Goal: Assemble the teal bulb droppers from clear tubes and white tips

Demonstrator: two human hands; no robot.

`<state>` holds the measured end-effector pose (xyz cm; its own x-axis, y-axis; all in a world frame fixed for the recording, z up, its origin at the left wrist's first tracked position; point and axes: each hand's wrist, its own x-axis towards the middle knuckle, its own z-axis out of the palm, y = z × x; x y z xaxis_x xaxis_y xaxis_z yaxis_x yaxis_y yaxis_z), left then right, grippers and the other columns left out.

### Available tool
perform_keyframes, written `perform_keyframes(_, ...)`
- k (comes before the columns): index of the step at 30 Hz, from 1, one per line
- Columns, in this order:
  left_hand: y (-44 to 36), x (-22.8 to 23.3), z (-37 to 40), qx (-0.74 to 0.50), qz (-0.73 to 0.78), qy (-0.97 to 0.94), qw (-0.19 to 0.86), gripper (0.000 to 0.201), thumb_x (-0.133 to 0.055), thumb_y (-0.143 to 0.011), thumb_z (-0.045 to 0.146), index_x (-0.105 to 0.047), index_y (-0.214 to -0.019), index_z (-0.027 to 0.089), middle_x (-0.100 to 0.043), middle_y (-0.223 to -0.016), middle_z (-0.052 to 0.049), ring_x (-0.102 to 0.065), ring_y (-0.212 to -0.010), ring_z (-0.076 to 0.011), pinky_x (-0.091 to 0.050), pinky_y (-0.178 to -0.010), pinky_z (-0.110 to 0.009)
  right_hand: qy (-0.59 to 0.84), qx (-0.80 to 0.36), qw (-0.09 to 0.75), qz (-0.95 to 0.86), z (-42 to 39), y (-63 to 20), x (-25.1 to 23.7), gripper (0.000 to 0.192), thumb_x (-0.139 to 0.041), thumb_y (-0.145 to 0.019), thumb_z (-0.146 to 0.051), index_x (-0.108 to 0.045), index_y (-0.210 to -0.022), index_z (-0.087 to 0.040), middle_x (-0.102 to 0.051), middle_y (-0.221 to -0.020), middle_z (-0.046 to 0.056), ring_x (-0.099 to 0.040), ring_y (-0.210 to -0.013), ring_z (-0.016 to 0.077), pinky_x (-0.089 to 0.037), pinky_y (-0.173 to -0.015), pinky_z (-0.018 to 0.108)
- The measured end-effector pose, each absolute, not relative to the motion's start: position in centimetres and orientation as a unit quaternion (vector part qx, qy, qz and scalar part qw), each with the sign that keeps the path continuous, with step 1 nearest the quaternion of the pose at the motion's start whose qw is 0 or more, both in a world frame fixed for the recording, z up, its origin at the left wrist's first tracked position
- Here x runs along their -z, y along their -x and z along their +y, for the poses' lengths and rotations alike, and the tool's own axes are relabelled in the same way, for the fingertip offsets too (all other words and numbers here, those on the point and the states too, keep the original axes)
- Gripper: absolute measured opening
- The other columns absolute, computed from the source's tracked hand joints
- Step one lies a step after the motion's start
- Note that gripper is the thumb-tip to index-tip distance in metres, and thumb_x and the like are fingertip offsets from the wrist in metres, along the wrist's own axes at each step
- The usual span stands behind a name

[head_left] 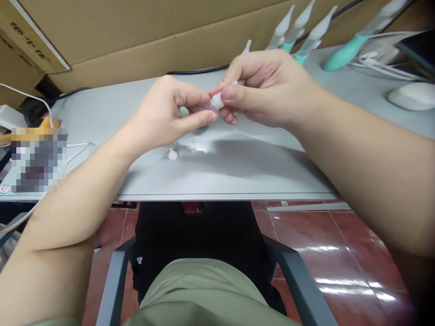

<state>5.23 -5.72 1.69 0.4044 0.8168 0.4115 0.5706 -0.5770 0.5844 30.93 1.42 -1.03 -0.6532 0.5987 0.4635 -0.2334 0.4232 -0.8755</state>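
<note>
Above the desk, my two hands meet at a small device with a clear plastic tube [211,105] and a white nozzle [218,100]. My left hand [170,106] is closed round the clear tube, and a bit of teal [184,111] shows behind its fingers. Thumb and fingers of my right hand [265,88] pinch the white nozzle where it meets the tube; its tip is mostly hidden. Below the hands on the desk lie a white round piece with a small tab [173,155] and a tiny ring [193,140].
Several teal-handled devices with clear tubes and white nozzles [318,31] stand at the back; another [345,52] leans farther right. A white mouse [412,96] and cables are at right. Cardboard [136,36] walls the grey desk [102,106]. Left stands a yellow item [47,127] beside a blurred-out patch.
</note>
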Motion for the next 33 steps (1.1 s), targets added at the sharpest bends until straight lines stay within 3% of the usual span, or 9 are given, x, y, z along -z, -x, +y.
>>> perform_keyframes(5,-5.1,-1.2,-5.3,-0.331,0.407,-0.83,0.19,0.023,-0.093,-0.106,0.048,-0.093,-0.1,0.026,-0.091,-0.098,-0.005,-0.09,-0.099,-0.0297,-0.078,-0.096,-0.047,0.141,-0.593,0.37,-0.701,1.4,-31.3,0.6,0.05,-0.125,-0.091,-0.047,-0.082,-0.093,-0.021,-0.087,-0.088,-0.004,-0.078,-0.072,0.0087,-0.062,-0.057,0.021)
perform_keyframes(7,-5.0,-1.0,-5.1,-0.338,0.405,-0.826,0.198,0.02,-0.096,-0.105,0.046,-0.093,-0.106,0.026,-0.092,-0.106,-0.006,-0.092,-0.105,-0.0308,-0.08,-0.102,-0.049,0.145,-0.606,0.362,-0.693,1.3,-31.5,0.3,0.047,-0.124,-0.091,-0.043,-0.083,-0.092,-0.02,-0.087,-0.089,-0.004,-0.077,-0.071,0.0081,-0.061,-0.055,0.02)
perform_keyframes(11,-4.7,-0.6,-4.9,-0.336,0.401,-0.827,0.206,0.02,-0.101,-0.101,0.042,-0.092,-0.112,0.027,-0.094,-0.116,-0.007,-0.092,-0.111,-0.0311,-0.08,-0.103,-0.048,0.172,-0.593,0.345,-0.707,1.2,-32.2,-0.3,0.045,-0.126,-0.085,-0.04,-0.087,-0.089,-0.019,-0.08,-0.07,-0.006,-0.068,-0.054,0.006,-0.054,-0.047,0.017)
perform_keyframes(17,-4.2,-1.0,-4.9,-0.31,0.417,-0.829,0.205,0.023,-0.104,-0.097,0.045,-0.091,-0.106,0.028,-0.094,-0.11,-0.008,-0.091,-0.107,-0.0307,-0.079,-0.098,-0.044,0.205,-0.529,0.168,-0.806,1.8,-33.0,0.8,0.025,-0.119,-0.095,-0.037,-0.1,-0.1,-0.022,-0.09,-0.082,-0.004,-0.082,-0.061,0.011,-0.06,-0.049,0.018)
perform_keyframes(22,-4.0,-1.2,-4.5,-0.321,0.415,-0.827,0.202,0.022,-0.103,-0.096,0.043,-0.092,-0.105,0.027,-0.095,-0.11,-0.008,-0.09,-0.103,-0.0297,-0.08,-0.101,-0.046,0.207,-0.474,0.128,-0.846,1.4,-32.0,2.0,0.009,-0.106,-0.102,-0.018,-0.101,-0.097,-0.022,-0.085,-0.075,-0.004,-0.077,-0.059,0.0087,-0.055,-0.051,0.017)
perform_keyframes(28,-4.0,-1.3,-4.5,-0.33,0.419,-0.825,0.188,0.021,-0.102,-0.094,0.045,-0.094,-0.103,0.028,-0.095,-0.104,-0.007,-0.089,-0.097,-0.0298,-0.078,-0.094,-0.046,0.198,-0.455,0.178,-0.85,0.7,-32.0,1.2,0.011,-0.105,-0.103,-0.026,-0.096,-0.097,-0.022,-0.073,-0.064,-0.008,-0.061,-0.052,0.0075,-0.042,-0.047,0.021)
perform_keyframes(33,-4.3,-1.6,-4.5,-0.345,0.419,-0.817,0.193,0.035,-0.108,-0.091,0.062,-0.093,-0.098,0.032,-0.094,-0.099,-0.007,-0.089,-0.094,-0.0317,-0.078,-0.085,-0.049,0.211,-0.37,0.41,-0.806,0.1,-31.6,0.7,0.027,-0.109,-0.099,-0.023,-0.087,-0.084,-0.024,-0.075,-0.072,-0.004,-0.063,-0.059,0.0094,-0.048,-0.056,0.028)
